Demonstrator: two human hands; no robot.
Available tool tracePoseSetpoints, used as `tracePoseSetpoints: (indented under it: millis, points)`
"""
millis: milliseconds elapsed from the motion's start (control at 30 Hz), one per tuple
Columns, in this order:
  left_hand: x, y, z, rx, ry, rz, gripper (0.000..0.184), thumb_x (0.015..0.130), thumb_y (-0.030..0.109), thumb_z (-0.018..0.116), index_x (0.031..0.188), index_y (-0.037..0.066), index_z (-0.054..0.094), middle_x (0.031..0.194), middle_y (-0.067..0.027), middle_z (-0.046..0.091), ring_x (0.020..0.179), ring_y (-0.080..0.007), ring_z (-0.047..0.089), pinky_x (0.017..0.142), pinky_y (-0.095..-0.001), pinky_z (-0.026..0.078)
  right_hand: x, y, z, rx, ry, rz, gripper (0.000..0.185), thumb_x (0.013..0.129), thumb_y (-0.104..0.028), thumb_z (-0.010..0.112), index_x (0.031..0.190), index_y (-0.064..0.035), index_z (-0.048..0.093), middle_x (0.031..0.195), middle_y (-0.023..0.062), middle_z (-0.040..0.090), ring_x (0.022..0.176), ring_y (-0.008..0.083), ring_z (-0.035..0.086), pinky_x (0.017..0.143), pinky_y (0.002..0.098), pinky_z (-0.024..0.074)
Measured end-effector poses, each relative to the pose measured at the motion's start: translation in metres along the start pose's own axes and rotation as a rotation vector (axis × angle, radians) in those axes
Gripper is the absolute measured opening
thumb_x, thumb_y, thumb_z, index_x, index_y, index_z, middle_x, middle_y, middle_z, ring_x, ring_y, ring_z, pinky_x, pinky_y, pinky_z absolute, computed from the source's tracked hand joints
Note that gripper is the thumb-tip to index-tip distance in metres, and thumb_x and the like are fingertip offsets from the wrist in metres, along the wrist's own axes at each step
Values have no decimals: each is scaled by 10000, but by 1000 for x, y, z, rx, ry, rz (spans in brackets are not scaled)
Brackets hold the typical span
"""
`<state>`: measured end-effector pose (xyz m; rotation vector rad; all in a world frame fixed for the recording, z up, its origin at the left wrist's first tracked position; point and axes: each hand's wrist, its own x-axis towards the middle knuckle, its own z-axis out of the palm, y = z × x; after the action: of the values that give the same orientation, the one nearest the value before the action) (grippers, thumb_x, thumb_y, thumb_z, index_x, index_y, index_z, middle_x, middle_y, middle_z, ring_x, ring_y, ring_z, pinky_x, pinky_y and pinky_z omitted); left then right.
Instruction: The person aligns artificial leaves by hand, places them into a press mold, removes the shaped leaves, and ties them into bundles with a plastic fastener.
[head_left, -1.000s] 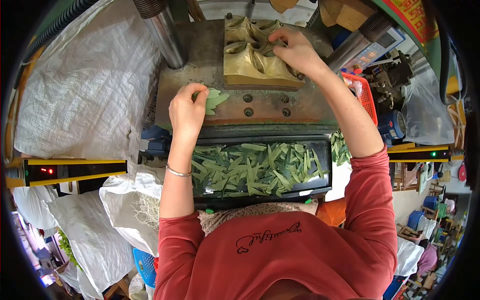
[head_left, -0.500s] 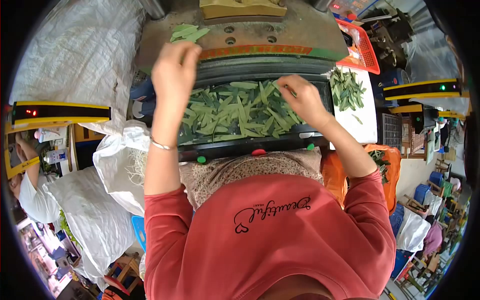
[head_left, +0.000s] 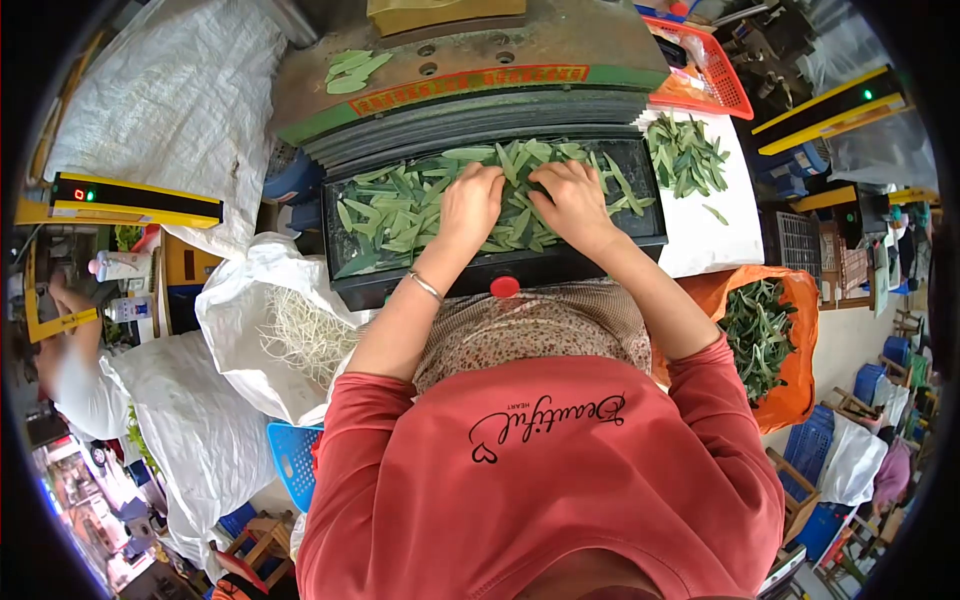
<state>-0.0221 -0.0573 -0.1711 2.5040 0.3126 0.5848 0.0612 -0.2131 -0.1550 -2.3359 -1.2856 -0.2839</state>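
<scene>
Many long, narrow green leaves (head_left: 395,215) lie loose in a black tray (head_left: 372,290) in front of me. Both hands are down among them near the tray's middle. My left hand (head_left: 470,205) is curled closed at the leaves, and a leaf sticks up by its fingertips. Just to its right, my right hand (head_left: 575,205) is also closed, its fingertips bent down into the leaves. My own fingers partly hide what each one grips. A few loose leaves (head_left: 352,70) rest on the metal machine (head_left: 590,45) behind the tray.
A heap of darker leaves (head_left: 685,160) lies on a white surface (head_left: 710,235) to the right. Below it stands an orange bag (head_left: 805,345) of leaves. At left, a white sack (head_left: 235,300) holds pale strips (head_left: 300,325). Yellow-black sensor bars (head_left: 140,205) flank the machine. Another person sits far left.
My left hand has come down from near the leaves on the machine into the tray. The right hand has shifted a little left and down. More of the black tray shows.
</scene>
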Motion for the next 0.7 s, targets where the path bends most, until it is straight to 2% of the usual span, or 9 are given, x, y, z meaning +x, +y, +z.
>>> tracePoseSetpoints:
  millis: [200, 333, 533, 667, 700]
  points:
    - [-20, 15, -36, -92, 207, 113, 121, 774, 38, 618, 891, 40, 651, 859, -79, 610, 652, -254, 584, 584, -331, 475, 5, -18, -18, 199, 139, 76, 146, 809, -137, 602, 931, -64, 634, 901, 30, 632, 798, 185, 566, 773, 299, 418]
    - [-27, 36, -44, -89, 356, 144, 118, 788, 27, 623, 901, 32, 655, 856, -71, 610, 639, -208, 570, 563, -288, 461, 17, -46, -27, 1343, -266, 611, 124, 852, -144, 584, 908, -41, 624, 841, 50, 629, 734, 127, 571, 705, 248, 445]
    - [-20, 48, -55, -348, 322, -24, 120, 796, 47, 637, 909, 8, 644, 848, -57, 611, 645, -150, 555, 532, -244, 434, 23, -37, -13, 1464, -202, 591, 131, 874, -143, 563, 891, -23, 612, 794, 52, 621, 690, 89, 558, 625, 199, 450]
    - [8, 45, -84, -639, 14, -254, 131, 820, 51, 637, 947, 20, 648, 864, -64, 606, 711, -103, 551, 567, -230, 434, 34, -41, -36, 1277, -422, 397, 142, 857, -95, 532, 773, 4, 587, 705, 42, 602, 628, 107, 556, 575, 208, 458]
    - [10, 45, -88, -639, 17, -255, 131, 820, 51, 637, 947, 20, 648, 864, -64, 606, 711, -103, 551, 567, -230, 434, 36, -43, -39, 1275, -424, 395, 142, 857, -95, 532, 773, 4, 587, 705, 42, 602, 628, 107, 556, 575, 208, 458]
